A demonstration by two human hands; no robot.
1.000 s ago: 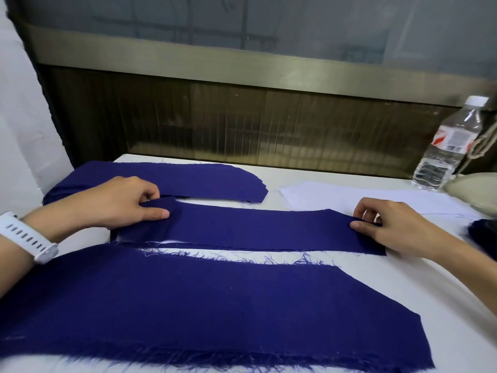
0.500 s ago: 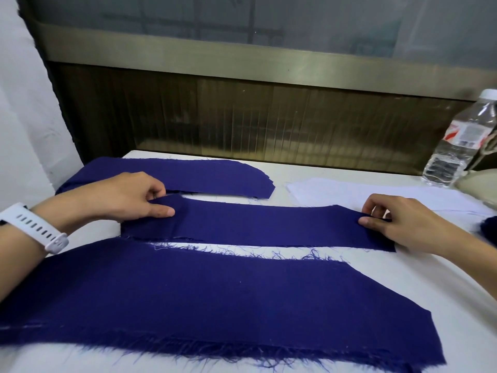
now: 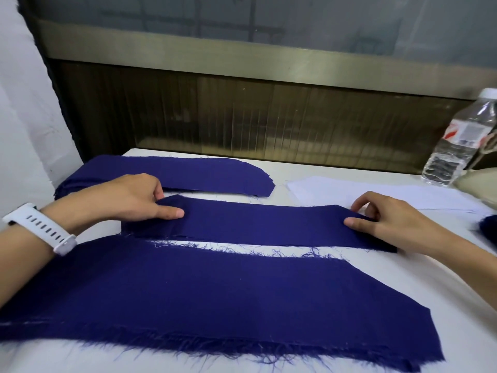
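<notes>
A narrow strip of dark blue cloth [image 3: 258,224] lies across the middle of the white table [image 3: 457,305]. My left hand [image 3: 129,197] pinches the strip's left end between thumb and curled fingers. My right hand [image 3: 387,222] pinches its right end the same way. A white watch sits on my left wrist. A large blue cloth piece [image 3: 201,305] with frayed edges lies flat nearer to me. A stack of blue cut pieces [image 3: 193,175] with a rounded right end lies behind the strip.
A clear water bottle [image 3: 457,141] stands at the back right, next to a beige object [image 3: 481,184]. White paper sheets [image 3: 376,195] lie behind my right hand. More dark blue cloth [image 3: 488,227] shows at the right edge. A brown wall panel runs behind the table.
Both hands keep their hold on the strip's ends and have hardly moved. The view has shifted slightly, so everything sits a little further right.
</notes>
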